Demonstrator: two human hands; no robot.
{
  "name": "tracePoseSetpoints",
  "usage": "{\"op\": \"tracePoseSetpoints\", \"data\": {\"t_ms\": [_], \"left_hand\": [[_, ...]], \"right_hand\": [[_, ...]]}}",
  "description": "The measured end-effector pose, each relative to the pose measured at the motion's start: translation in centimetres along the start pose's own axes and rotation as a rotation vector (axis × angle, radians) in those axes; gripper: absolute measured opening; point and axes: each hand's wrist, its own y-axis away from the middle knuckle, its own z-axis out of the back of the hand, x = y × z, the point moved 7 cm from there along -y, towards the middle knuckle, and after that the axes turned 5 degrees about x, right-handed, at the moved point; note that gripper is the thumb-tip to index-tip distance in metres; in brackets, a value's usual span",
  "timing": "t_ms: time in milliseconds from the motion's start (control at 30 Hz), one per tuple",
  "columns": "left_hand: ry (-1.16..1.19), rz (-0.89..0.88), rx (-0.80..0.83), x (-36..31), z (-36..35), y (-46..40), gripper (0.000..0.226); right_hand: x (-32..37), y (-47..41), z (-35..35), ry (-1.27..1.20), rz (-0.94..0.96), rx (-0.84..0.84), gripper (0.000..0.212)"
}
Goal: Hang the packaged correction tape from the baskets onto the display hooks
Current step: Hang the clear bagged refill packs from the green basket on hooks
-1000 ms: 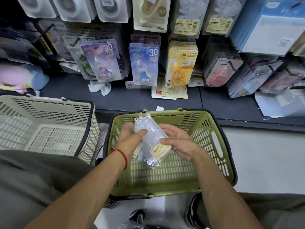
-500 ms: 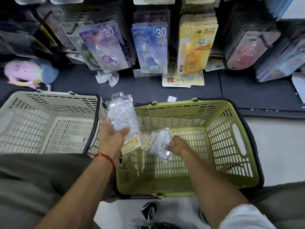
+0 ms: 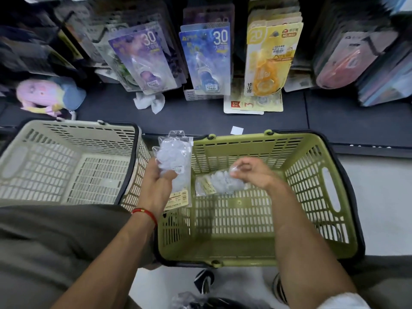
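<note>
Pinching 1 packet [image 3: 225, 184] by its top, right hand [image 3: 252, 172].

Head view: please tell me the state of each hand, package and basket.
left hand: grips a clear package, held up
left clear package: upright, above the gap between the baskets
right hand: pinches a second package
second package: lifted inside the green basket
green basket: no other package visible inside
beige basket: looks empty
</note>
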Motion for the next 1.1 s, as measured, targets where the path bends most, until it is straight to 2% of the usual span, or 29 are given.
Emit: {"op": "tracePoseSetpoints", "data": {"t_ms": [67, 133, 200, 300, 333, 400, 467, 500, 533, 567, 667, 700, 767, 867, 933, 1033, 1100], "left_hand": [[-0.03, -0.006, 0.027, -0.4, -0.6, 0.0, 0.038], [-0.104, 0.009, 0.085, -0.6, -1.5, 0.2, 0.036], [-0.095, 0.106, 0.149, -0.3, -2.7, 0.7, 0.038], [0.173, 0.354, 0.327, 1.4, -4.9, 2.2, 0.043], [0.199, 0.375, 0.388, 1.6, -5.5, 2.7, 0.044], [0.17, 0.3, 0.477, 1.6, -5.6, 3.2, 0.035], [0.137, 0.242, 0.45, 1.7, -4.6, 2.9, 0.04], [0.134, 0.233, 0.397, 1.5, -3.8, 2.6, 0.043], [0.148, 0.223, 0.326, 0.9, -3.0, 2.4, 0.046], [0.18, 0.214, 0.242, 0.5, -1.9, 1.9, 0.047], [0.304, 0.201, 0.066, -0.1, 0.4, 0.8, 0.043], [0.32, 0.207, 0.032, -0.1, 0.8, 0.8, 0.041], [0.339, 0.227, 0.003, 0.3, 1.0, 0.9, 0.04], [0.365, 0.231, 0.012, 1.0, 1.0, 1.0, 0.043], [0.362, 0.225, 0.001, 1.1, 1.1, 1.0, 0.043], [0.308, 0.197, -0.003, 1.0, 0.9, 0.6, 0.04], [0.267, 0.191, 0.005, 1.1, 0.7, 0.3, 0.043]], "right_hand": [[4.3, 2.0, 2.1, 0.098, 0.08, 0.057, 0.014], [8.3, 4.1, 2.8, 0.146, 0.162, 0.121, 0.024], [11.2, 5.0, 1.9, 0.176, 0.263, 0.146, 0.031], [12.3, 3.7, -1.0, 0.325, 0.316, 0.029, 0.023], [12.3, 3.2, -1.9, 0.366, 0.339, -0.031, 0.024], [11.9, 2.5, -3.1, 0.332, 0.4, -0.166, 0.026], [10.6, 2.1, -2.6, 0.06, 0.434, -0.307, 0.023], [9.2, 1.7, -2.2, -0.075, 0.402, -0.354, 0.025], [7.4, 1.1, -2.0, -0.107, 0.342, -0.377, 0.03], [5.5, 0.1, -2.1, -0.008, 0.253, -0.358, 0.033], [-0.8, -2.9, -3.8, 0.633, -0.021, -0.151, 0.023], [-2.7, -3.7, -4.6, 0.767, -0.059, -0.085, 0.039], [-5.6, -4.6, -6.3, 0.839, -0.079, -0.003, 0.075], [-7.3, -5.3, -7.0, 0.985, -0.048, -0.118, 0.095], [-7.3, -5.5, -6.9, 1.08, -0.039, -0.178, 0.096], [-6.8, -5.5, -6.5, 1.089, 0.026, -0.127, 0.081], [-6.4, -4.6, -5.3, 0.911, -0.003, -0.048, 0.06]]}}
